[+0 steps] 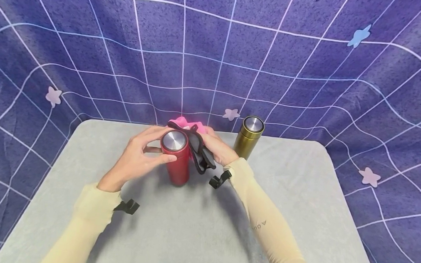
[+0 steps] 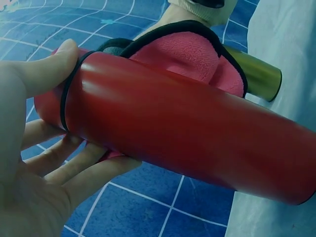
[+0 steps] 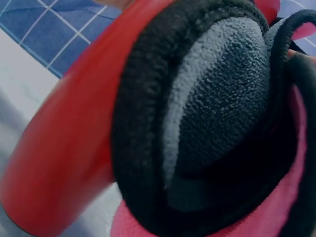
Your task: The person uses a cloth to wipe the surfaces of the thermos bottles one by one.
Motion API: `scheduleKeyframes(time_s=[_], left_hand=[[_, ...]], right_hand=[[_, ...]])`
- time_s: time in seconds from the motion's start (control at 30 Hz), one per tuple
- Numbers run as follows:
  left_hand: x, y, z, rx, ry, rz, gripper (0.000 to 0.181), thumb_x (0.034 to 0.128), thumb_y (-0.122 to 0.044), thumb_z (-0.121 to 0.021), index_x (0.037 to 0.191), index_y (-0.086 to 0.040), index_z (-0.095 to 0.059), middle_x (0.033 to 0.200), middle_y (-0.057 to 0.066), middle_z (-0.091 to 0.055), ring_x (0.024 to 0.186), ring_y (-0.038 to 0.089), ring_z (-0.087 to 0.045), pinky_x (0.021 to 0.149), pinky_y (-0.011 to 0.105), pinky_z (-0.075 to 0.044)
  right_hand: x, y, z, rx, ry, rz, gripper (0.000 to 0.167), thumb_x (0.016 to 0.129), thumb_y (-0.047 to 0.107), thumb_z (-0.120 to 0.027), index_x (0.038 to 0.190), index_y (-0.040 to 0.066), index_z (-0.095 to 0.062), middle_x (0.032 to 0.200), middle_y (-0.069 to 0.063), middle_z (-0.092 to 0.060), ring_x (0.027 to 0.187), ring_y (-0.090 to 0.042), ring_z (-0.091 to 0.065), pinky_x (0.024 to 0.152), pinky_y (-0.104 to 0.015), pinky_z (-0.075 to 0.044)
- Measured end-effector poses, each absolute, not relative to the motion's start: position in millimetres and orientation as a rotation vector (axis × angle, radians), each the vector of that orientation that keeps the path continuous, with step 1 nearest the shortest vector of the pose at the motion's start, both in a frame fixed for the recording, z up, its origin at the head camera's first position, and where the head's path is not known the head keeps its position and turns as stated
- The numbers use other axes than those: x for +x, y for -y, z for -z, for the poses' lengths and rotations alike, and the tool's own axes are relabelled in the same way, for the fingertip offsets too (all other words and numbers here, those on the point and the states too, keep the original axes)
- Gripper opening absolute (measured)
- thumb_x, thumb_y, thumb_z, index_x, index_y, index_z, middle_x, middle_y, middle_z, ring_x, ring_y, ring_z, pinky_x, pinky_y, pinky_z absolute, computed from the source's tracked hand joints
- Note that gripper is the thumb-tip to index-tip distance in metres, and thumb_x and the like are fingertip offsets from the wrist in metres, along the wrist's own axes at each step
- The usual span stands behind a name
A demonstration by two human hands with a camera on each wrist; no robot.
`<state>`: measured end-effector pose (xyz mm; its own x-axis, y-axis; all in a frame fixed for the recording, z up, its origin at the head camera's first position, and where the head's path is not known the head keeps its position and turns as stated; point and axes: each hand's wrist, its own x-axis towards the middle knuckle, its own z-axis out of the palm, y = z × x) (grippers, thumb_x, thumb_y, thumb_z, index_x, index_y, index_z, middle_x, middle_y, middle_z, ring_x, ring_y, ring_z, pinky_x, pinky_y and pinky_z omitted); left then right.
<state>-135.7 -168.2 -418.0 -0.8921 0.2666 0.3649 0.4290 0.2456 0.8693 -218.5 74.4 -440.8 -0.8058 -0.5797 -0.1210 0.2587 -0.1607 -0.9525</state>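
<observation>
A red thermos bottle [image 1: 178, 170] with a shiny metal lid stands upright on the table, tilted slightly. My left hand [image 1: 133, 158] grips it near the top, thumb on the near side and fingers around the far side. Against its right side is a pink and dark grey fleece cloth [image 1: 197, 143] with black edging, folded over and partly hidden behind the bottle. My right hand [image 1: 218, 147] holds this cloth; its fingers are mostly covered by it. In the right wrist view the cloth [image 3: 217, 98] bulges open in a loop beside the bottle [image 3: 74, 128].
A gold thermos bottle [image 1: 248, 141] stands just beyond my right hand, near the back edge of the grey table [image 1: 186, 238]. A purple curtain [image 1: 156, 68] with a grid pattern and stars hangs behind and at both sides.
</observation>
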Motion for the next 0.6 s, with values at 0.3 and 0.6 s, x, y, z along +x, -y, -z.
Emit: scheduleKeyframes(time_s=[0.3, 0.6], left_hand=[[-133, 162, 418, -0.703, 2.396, 1.662, 0.07, 0.0815, -0.008, -0.095, 0.144, -0.023, -0.07, 0.14, -0.005, -0.065, 0.124, 0.012, -0.063, 0.089, 0.029, -0.064], [-130, 157, 414, -0.736, 2.413, 1.592, 0.073, 0.0809, -0.01, -0.096, 0.147, -0.02, -0.068, 0.142, -0.007, -0.065, 0.12, 0.011, -0.065, 0.088, 0.028, -0.064]], right_hand=[[-221, -77, 448, -0.326, -1.587, 1.892, 0.031, 0.109, 0.036, -0.056, 0.105, 0.006, -0.063, 0.071, -0.006, -0.062, 0.052, -0.019, -0.067, 0.048, -0.037, -0.061], [-222, -79, 459, -0.278, -1.633, 1.82, 0.041, 0.111, 0.043, -0.054, 0.122, 0.005, -0.064, 0.07, -0.004, -0.06, 0.05, -0.018, -0.064, 0.047, -0.037, -0.06]])
